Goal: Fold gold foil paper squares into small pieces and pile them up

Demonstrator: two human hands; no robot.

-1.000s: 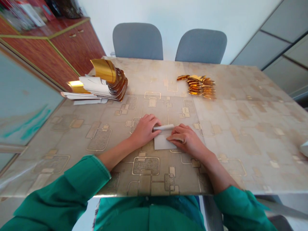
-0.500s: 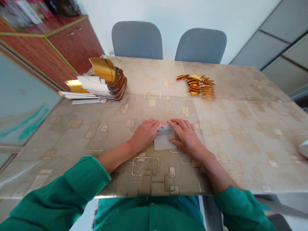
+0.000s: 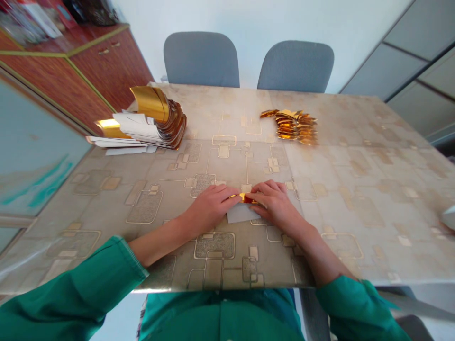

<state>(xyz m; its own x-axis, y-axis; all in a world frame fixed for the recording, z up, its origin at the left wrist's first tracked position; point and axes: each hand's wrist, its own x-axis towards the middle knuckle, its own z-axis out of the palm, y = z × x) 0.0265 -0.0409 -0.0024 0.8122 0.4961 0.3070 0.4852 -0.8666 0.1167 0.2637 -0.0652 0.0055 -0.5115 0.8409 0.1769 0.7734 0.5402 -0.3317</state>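
Note:
A sheet of gold foil paper point(image 3: 242, 215) lies near the front of the table, its white side up. Its far edge is turned over toward me, so a narrow gold strip shows between my hands. My left hand point(image 3: 212, 204) grips the left part of that fold, fingers close together. On the right part, my right hand point(image 3: 272, 201) pinches the fold with bent fingers and thumb. The fingertips cover both ends of the fold.
A tall, curled stack of gold-and-white paper point(image 3: 156, 121) stands at the table's back left. Folded gold paper pieces point(image 3: 296, 125) lie in a row at the back right. Two grey chairs point(image 3: 202, 59) are behind the patterned table point(image 3: 355, 189). A wooden cabinet point(image 3: 106, 66) stands to the left.
The far edge of the paper has been folded over toward me, and its gold side now shows. Both hands have come down on the fold, slightly nearer to me.

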